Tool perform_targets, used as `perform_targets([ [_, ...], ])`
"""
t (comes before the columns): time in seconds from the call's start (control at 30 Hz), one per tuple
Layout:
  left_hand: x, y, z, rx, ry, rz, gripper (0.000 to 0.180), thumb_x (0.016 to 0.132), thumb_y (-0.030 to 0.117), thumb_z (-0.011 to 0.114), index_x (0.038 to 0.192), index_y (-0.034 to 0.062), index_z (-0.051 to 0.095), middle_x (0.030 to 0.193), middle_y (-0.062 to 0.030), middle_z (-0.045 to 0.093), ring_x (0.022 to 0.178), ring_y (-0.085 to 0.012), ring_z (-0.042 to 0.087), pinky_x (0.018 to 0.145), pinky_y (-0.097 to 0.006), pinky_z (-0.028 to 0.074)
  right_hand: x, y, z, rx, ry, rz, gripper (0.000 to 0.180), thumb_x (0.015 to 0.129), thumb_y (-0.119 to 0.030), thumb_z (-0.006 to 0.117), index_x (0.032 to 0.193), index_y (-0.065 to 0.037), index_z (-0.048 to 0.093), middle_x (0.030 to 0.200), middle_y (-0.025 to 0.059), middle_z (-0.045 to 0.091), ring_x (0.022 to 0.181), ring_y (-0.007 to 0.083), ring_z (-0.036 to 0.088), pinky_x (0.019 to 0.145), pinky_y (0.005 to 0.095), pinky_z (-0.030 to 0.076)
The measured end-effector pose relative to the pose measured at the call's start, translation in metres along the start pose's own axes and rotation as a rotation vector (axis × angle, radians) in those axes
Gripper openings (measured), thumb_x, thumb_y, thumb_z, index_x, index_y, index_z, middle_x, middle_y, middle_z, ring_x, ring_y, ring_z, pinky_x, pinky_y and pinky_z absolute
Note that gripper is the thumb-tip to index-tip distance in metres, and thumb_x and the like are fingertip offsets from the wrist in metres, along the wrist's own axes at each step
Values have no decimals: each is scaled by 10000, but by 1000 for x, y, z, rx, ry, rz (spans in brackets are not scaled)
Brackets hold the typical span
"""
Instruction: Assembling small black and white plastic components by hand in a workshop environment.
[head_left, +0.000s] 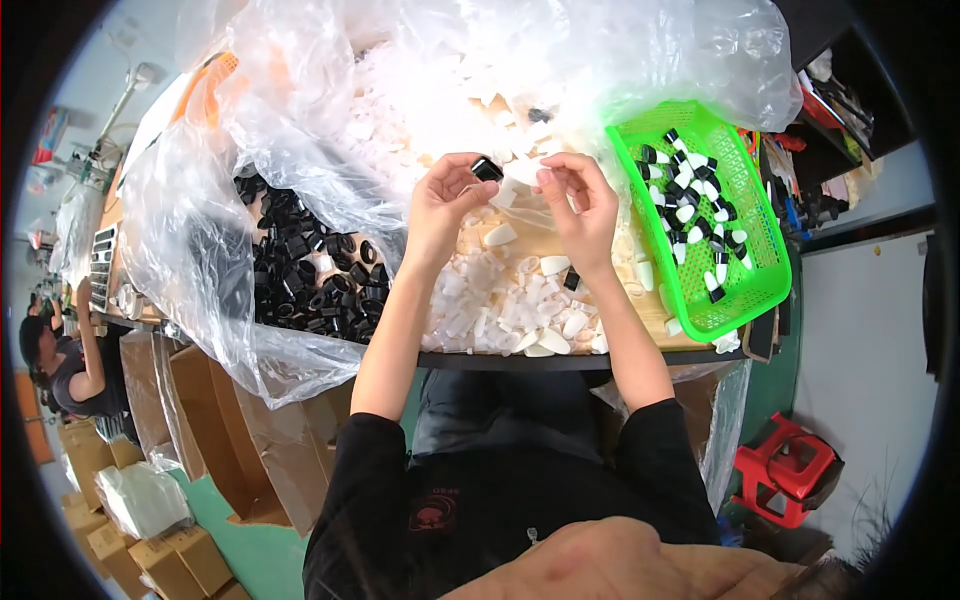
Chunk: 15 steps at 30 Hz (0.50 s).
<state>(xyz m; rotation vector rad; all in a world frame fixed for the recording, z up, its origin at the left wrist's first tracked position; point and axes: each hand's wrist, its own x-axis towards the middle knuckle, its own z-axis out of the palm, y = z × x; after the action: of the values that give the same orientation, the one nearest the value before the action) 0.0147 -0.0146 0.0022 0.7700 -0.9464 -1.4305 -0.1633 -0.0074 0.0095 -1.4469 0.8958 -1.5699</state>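
Over the middle of the table, my left hand [446,198] pinches a short black plastic ring [487,169] between thumb and fingers. Close by on its right, my right hand [580,203] is closed at the fingertips on a white plastic piece [524,172], whose outline partly fades into the bright glare. The two pieces are apart. Below the hands lie many loose white plastic pieces [497,300], some small and some larger with rounded ends. A single black piece [571,279] rests among them, near my right wrist.
Left of my arms, clear plastic bagging [180,240] surrounds a heap of black rings [315,270]. On the right, a bright green basket [757,262] holds several black-and-white joined pieces [690,190]. Cardboard boxes [225,430], a red stool [790,465] and another person [75,370] are beyond the table.
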Motion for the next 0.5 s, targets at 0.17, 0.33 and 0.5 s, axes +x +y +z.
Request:
perform_targets([
  [0.17,-5,8,4,111,-96,21,266,873,-12,657,1135,-2,614,982,-46,672,862,-91,613,743,-246,503,2,-3,-1,-10,0,-13,146,907,-16,638,1046,17,605,972,51,616,840,107,608,782,262,516],
  [0.33,-3,5,1,91,-86,8,259,886,-22,630,1143,-9,605,1003,-59,670,869,-112,614,771,-259,508,2,-4,-1,-59,-45,-44,141,897,3,643,1033,22,611,967,48,614,831,103,608,768,240,495],
  [0.5,-3,4,2,69,-74,-4,253,892,-25,618,1144,-13,594,1011,-75,668,884,-129,617,797,-261,509,2,-4,-1,-131,-46,-88,134,884,12,653,1013,18,620,934,37,616,811,95,612,751,224,482],
])
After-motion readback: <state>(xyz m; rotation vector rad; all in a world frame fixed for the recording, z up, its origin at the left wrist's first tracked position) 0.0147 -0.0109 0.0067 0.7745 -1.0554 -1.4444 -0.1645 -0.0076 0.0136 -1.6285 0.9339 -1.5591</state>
